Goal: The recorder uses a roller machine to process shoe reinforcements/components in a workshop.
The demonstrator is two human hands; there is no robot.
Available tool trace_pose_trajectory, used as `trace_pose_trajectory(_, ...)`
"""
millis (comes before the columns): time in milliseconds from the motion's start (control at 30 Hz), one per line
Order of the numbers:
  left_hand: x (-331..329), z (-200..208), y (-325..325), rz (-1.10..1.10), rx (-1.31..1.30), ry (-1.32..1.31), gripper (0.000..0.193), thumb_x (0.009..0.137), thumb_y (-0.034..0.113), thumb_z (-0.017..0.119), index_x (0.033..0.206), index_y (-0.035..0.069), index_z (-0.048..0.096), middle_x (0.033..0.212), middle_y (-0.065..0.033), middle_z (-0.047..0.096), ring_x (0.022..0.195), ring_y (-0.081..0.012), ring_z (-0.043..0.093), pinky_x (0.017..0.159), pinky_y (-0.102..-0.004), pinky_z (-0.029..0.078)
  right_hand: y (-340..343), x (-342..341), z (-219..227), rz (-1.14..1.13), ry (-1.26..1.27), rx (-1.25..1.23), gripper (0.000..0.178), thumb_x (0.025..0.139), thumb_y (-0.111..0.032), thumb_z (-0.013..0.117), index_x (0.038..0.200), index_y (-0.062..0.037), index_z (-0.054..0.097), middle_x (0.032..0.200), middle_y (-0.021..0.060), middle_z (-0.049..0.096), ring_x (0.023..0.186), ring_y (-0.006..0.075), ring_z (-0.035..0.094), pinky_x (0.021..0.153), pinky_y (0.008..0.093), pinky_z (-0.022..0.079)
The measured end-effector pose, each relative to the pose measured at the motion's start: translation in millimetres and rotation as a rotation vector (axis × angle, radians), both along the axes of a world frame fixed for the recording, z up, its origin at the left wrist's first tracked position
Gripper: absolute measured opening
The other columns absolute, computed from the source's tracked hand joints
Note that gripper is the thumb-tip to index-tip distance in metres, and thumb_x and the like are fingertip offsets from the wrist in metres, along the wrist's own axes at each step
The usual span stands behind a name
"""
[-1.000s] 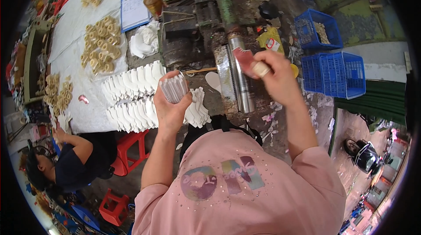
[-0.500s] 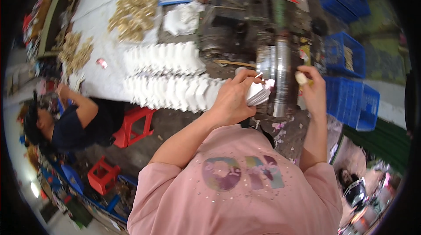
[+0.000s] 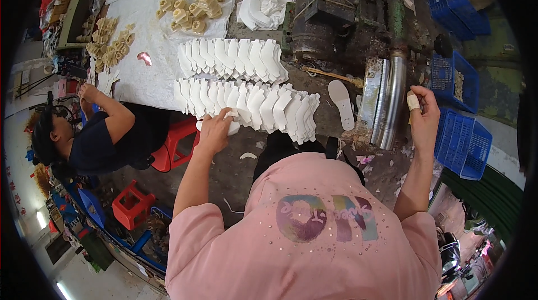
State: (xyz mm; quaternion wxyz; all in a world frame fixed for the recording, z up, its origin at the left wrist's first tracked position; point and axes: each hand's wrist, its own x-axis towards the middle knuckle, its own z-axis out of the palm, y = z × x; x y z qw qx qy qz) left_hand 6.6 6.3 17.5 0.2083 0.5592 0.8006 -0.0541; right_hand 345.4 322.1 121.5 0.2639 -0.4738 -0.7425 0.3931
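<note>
Along the near edge of the white-covered desk (image 3: 157, 84), the left hand (image 3: 214, 133) has half-bent fingers over curved white flat pieces (image 3: 252, 104) in overlapping rows; its grip is hidden. Beyond a shiny metal cylinder (image 3: 392, 101), the right hand (image 3: 424, 114) curls its fingers loosely by a beige tube (image 3: 413, 102), worn or held unclear.

Passable over the white-cloth-covered bench (image 3: 159, 88), left of two rows of curved white pieces (image 3: 241, 101) | obstructed along the near edge by those rows | open right of them, above a flat white sole-shaped piece (image 3: 342, 104) | blocked toward the right edge by a shiny steel cylinder (image 3: 396, 98), farther back by a dark grimy motor block (image 3: 325, 22)
</note>
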Motion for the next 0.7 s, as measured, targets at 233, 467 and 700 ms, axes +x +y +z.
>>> trace_pose_trajectory(233,6.0,58.2,42.3,0.335,0.058,-0.276,0.052,0.058,0.005,0.07,0.109,0.006,0.057,0.097,-0.0083,0.064,0.087,-0.0276,0.062,0.079,-0.0399,0.048,-21.2,-9.5,26.2,-0.001,0.068,0.02,0.015,0.084,-0.003,0.058,0.1,-0.0018,0.058,0.092,0.0036,0.059,0.085,0.0112,0.054,0.077,0.0248,0.043)
trace_pose_trajectory(467,87.5,104.4,122.6,0.593,0.8,-1.692,0.063,0.062,-0.002,0.069,0.12,-0.002,0.043,0.107,-0.0155,0.061,0.092,-0.0198,0.063,0.077,-0.0318,0.053,-81.0,-85.1,31.2,0.437,0.198,0.183,0.017,0.073,-0.002,0.064,0.09,-0.0033,0.06,0.095,0.0098,0.054,0.094,0.0283,0.049,0.082,0.0384,0.04)
trace_pose_trajectory(700,137.7,112.1,155.4,0.686,0.871,-1.859,0.064,0.067,-0.002,0.071,0.123,0.001,0.041,0.11,-0.0153,0.058,0.091,-0.0201,0.061,0.071,-0.0318,0.056,-93.8,-91.1,10.1,0.244,0.332,0.228,0.014,0.075,0.0,0.065,0.086,-0.0025,0.056,0.095,0.0108,0.051,0.09,0.0275,0.048,0.078,0.0365,0.041)
